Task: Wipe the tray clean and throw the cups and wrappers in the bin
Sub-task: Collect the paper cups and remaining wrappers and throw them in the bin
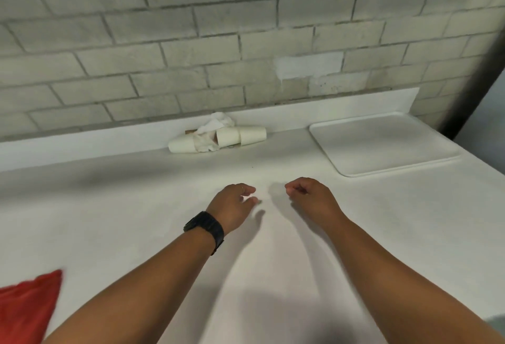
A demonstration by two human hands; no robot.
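Your left hand (235, 204) and right hand (310, 195) hover side by side over the white counter (136, 207), fingers loosely curled, holding nothing; a black watch (205, 230) sits on your left wrist. Against the backsplash ahead, three white paper cups (228, 136) lie on their sides in a row with crumpled wrappers (210, 130) bunched among them. To the right, well apart from that pile, the white tray (382, 144) lies flat on the counter. At the lower left edge, a red cloth (27, 305) shows partly.
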